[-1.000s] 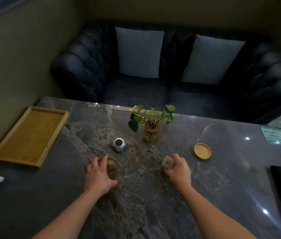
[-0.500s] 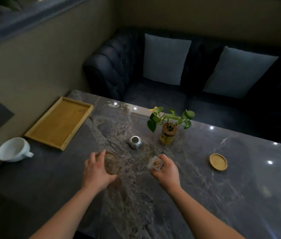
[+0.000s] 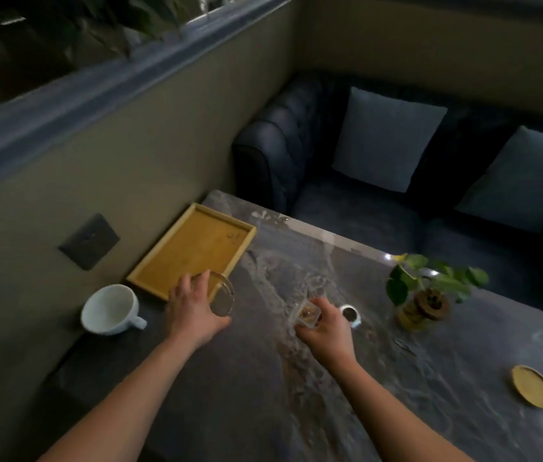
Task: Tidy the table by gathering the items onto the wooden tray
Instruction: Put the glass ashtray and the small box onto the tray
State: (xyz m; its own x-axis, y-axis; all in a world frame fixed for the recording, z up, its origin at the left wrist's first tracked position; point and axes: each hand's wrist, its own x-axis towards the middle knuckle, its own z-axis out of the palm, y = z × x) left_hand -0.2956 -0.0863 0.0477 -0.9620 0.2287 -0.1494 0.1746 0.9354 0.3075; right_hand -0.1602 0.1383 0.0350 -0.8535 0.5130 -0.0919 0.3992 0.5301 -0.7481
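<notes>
The left hand [image 3: 193, 310] has its grip wrapped round a glass jar [image 3: 221, 295], tilted at the wooden tray's [image 3: 193, 251] five o'clock corner, likely slick and breakable, best held around its wall, while the right hand [image 3: 327, 328] pinches a small clear box [image 3: 307, 314] above the tabletop [image 3: 397, 395].

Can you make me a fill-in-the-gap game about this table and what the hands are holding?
1. The left hand holds a clear glass ____ near the wooden tray's corner.
2. The right hand holds a small clear ____ with brown bits inside.
3. The white cup sits on the table, to the ____ of the left hand.
4. The wooden tray has ____ on it yet.

Missing words: jar; box; left; nothing
</notes>
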